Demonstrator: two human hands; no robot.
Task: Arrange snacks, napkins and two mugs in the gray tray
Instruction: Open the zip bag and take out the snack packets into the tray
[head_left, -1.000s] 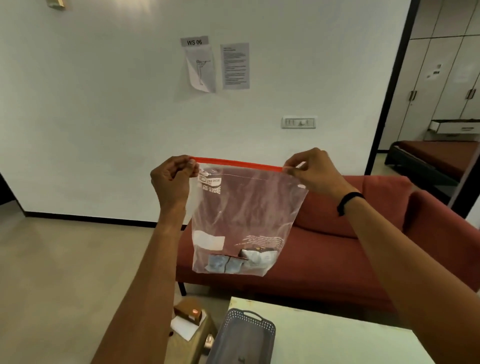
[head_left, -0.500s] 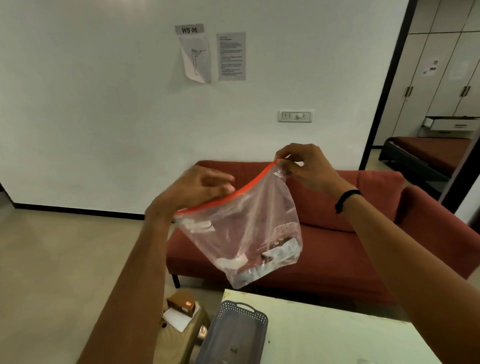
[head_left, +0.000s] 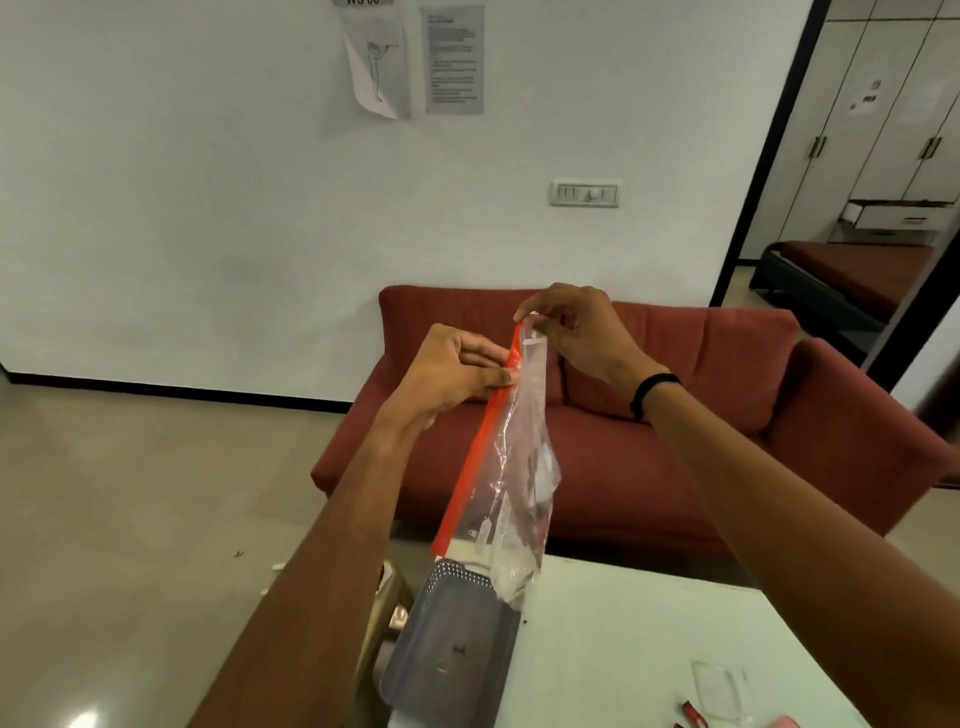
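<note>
I hold a clear zip bag with an orange seal strip up in front of me. It hangs nearly edge-on, its lower end dangling just above the gray tray. My left hand pinches the orange strip near its top. My right hand grips the bag's top corner. The gray perforated tray lies on the white table at its left end, with nothing large in it. What is inside the bag is hard to make out.
A red sofa stands behind the table against the white wall. A small red packet and a clear plastic piece lie at the table's near right. A low brown stool sits left of the tray.
The bag was stretched flat between both hands; it has turned edge-on and dropped toward the tray. My left hand slid up the orange strip toward my right. The view tilted down.
</note>
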